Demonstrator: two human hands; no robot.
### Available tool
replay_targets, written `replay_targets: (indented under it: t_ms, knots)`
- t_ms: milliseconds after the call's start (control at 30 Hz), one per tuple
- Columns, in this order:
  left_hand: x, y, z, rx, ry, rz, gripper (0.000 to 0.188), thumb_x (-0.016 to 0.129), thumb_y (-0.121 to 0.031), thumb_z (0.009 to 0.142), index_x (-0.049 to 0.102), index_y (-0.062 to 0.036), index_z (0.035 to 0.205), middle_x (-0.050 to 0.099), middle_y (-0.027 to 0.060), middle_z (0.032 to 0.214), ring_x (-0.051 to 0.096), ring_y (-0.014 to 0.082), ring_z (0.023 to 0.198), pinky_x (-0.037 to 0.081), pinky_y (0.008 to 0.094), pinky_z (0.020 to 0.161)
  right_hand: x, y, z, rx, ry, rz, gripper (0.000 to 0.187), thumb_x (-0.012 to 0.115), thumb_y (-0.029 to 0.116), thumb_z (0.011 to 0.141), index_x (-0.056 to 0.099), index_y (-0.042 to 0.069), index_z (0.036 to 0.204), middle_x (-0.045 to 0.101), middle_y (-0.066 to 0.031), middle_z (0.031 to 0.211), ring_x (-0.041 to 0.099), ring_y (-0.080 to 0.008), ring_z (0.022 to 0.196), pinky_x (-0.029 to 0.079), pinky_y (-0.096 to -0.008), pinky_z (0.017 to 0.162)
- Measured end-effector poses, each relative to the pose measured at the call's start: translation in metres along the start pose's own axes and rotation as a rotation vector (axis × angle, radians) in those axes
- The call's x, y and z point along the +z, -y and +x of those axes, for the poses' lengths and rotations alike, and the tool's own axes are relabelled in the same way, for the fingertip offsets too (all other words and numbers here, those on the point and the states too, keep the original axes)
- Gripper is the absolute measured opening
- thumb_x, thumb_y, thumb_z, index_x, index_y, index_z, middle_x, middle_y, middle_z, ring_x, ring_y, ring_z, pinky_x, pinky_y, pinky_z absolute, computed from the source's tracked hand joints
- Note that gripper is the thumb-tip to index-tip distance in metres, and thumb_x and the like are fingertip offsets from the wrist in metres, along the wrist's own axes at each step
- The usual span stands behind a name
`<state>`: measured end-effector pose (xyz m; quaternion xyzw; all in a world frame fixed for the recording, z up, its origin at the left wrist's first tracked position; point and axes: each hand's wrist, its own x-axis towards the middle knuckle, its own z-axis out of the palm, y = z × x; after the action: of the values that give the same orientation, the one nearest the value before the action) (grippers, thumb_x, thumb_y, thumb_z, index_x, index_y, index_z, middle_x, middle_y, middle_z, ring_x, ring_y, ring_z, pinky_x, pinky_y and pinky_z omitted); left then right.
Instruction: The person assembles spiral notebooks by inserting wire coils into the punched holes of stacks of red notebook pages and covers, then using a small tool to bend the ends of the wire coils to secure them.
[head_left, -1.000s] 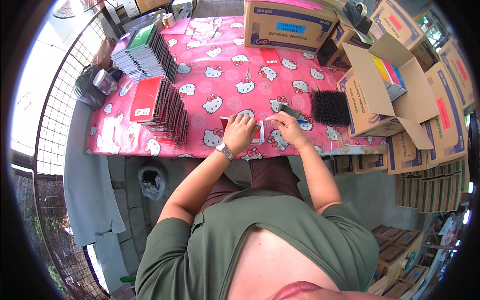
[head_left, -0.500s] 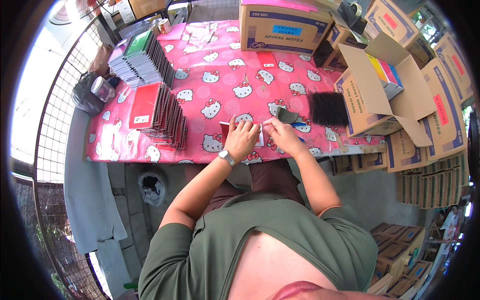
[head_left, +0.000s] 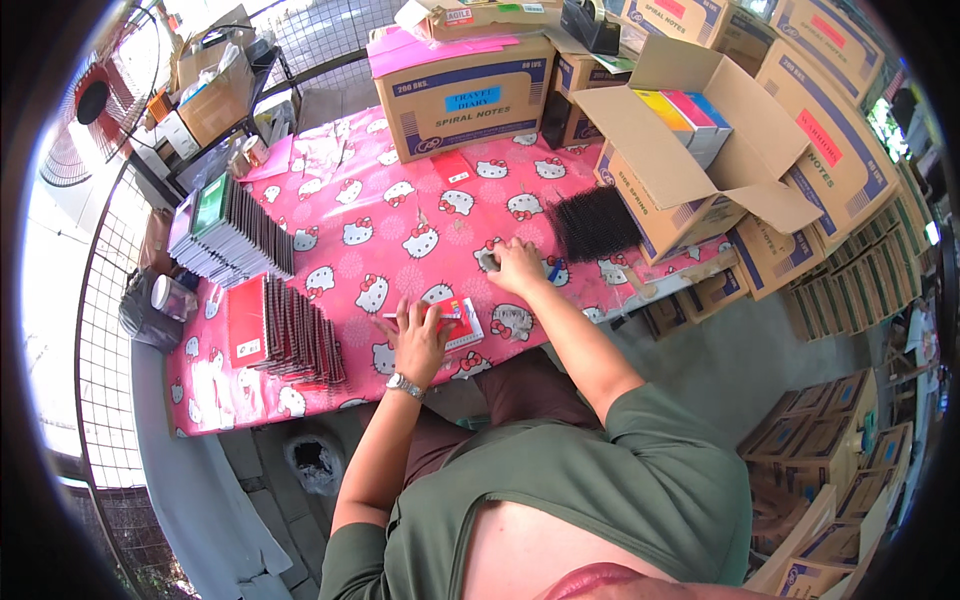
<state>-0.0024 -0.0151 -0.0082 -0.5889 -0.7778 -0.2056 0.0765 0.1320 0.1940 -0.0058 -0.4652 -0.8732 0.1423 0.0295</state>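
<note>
Press the red notebook [head_left: 465,322] softly on the desk [head_left: 335,222], just below mid-frame, with left hand [head_left: 420,342] spread on top — no bending. Go gently with right hand [head_left: 519,268], bunched at a small grey thing [head_left: 488,261] — cannot tell if gripping.

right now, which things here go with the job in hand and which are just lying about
Likely part of the job:
red notebook under the left hand
small grey piece at the right hand
black spiral coils
stacked red notebooks

Seemingly just lying about:
lidded jar
fan
tape dispenser
</note>
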Motion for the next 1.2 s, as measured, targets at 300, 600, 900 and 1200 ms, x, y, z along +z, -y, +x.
replay_targets:
  t_ms: [300, 600, 900, 1200]
  knots:
    - [0.005, 0.008, 0.007, 0.118, 0.015, -0.171, 0.033, 0.077, -0.033, 0.076, 0.063, -0.0154, 0.101, 0.058, 0.0041, 0.108, 0.053, 0.0272, 0.108, 0.035, 0.0529, 0.093, -0.020, -0.012, -0.016, -0.564, 0.642, 0.866, 0.041, 0.079, 0.011, 0.068, 0.069, 0.005, 0.107, 0.056, -0.0080, 0.126, 0.052, -0.0206, 0.120, 0.038, -0.0379, 0.105]
    - [-0.007, 0.017, 0.015, 0.160, 0.057, -0.244, 0.042, 0.081, -0.032, 0.072, 0.061, -0.0115, 0.103, 0.058, 0.0058, 0.106, 0.051, 0.0298, 0.107, 0.038, 0.0452, 0.094, -0.025, -0.003, -0.023, -0.630, 0.865, 1.375, 0.037, 0.082, 0.009, 0.069, 0.070, 0.005, 0.105, 0.055, -0.0082, 0.124, 0.052, -0.0211, 0.119, 0.039, -0.0362, 0.104]
    - [-0.011, 0.025, 0.019, 0.088, 0.063, -0.354, 0.043, 0.082, -0.028, 0.072, 0.060, -0.0074, 0.103, 0.057, 0.0092, 0.105, 0.052, 0.0327, 0.106, 0.045, 0.0437, 0.091, -0.015, 0.005, -0.014, -0.339, 0.645, 1.035, 0.036, 0.079, 0.010, 0.071, 0.069, 0.008, 0.106, 0.053, -0.0074, 0.129, 0.049, -0.0206, 0.124, 0.037, -0.0389, 0.107]
    - [-0.006, 0.063, 0.023, 0.001, 0.143, -0.707, 0.030, 0.077, -0.012, 0.079, 0.059, -0.0056, 0.103, 0.058, 0.0083, 0.099, 0.060, 0.0209, 0.087, 0.050, 0.0326, 0.075, -0.021, 0.026, -0.011, -0.632, 0.888, 1.485, 0.039, 0.084, 0.020, 0.069, 0.072, 0.010, 0.105, 0.054, -0.0090, 0.129, 0.051, -0.0243, 0.123, 0.039, -0.0375, 0.106]
